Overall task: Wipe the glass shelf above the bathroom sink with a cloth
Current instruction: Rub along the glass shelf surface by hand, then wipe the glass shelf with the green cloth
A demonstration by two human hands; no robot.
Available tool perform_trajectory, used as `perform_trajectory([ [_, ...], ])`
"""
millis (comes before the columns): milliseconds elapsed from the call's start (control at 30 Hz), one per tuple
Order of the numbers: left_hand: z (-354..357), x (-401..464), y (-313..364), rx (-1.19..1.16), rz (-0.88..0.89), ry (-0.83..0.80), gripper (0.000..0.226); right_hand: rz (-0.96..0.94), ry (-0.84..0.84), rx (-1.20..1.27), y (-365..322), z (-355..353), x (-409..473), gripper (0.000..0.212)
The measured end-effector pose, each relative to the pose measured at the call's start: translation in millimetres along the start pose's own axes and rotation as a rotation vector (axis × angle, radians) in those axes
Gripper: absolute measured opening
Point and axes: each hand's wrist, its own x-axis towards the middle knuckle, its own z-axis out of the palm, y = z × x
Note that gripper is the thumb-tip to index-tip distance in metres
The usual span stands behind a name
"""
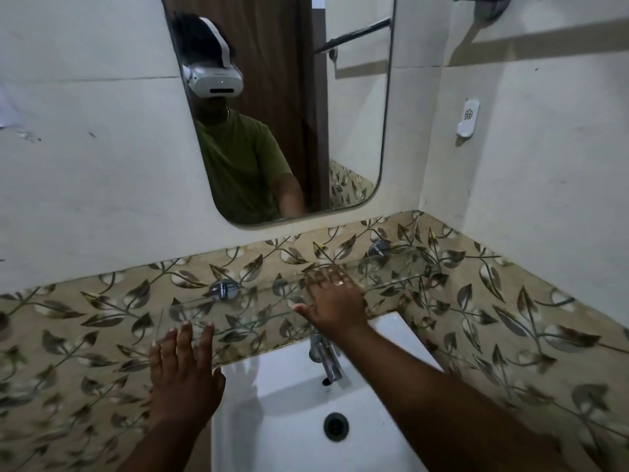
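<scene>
Nearest, the white sink (391,328) sits below with its drain (336,426) and chrome tap (327,359) in plain view. No cloth shows anywhere, so my judgement is that the step in hand is a bare-handed check of the surface before wiping, or a reach made without the cloth. To do it well, a cloth needs fetching first; then wipe in long overlapping passes from one end to the other, with light downward pressure only, since the glass hangs on two small mounts and could shift or crack under a heavy lean. The other hand is best used to steady the front edge rather than press on it.

The left hand (185,373) is spread flat, palm down, fingers straight and pointing at the wall, its fingertips (186,324) at the front edge of the glass shelf (190,311) near its left end; it grips nothing. The right hand (332,301) reaches further in over the tap, the forearm stretched across the sink, palm down and fingers fanned over the middle of the shelf, also empty; blur at the fingers leaves unclear whether it touches the glass.

The shelf itself is clear and bare, mounted on two chrome brackets (223,289) against the leaf-patterned tiles (510,318), just above the sink and below the mirror (289,114)
</scene>
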Motion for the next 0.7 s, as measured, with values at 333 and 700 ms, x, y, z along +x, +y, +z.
perform_trajectory([
  [333, -4.6, -0.9, -5.1, 0.01, 0.017, -0.024, 0.09, -0.185, 0.358, 0.508, -3.0, 9.4, -46.0, 0.064],
  [700, -8.3, -3.1, -2.8, 0.004, 0.008, -0.05, 0.073, 1.331, -0.275, 2.498, -108.4, 79.8, -114.3, 0.08],
])
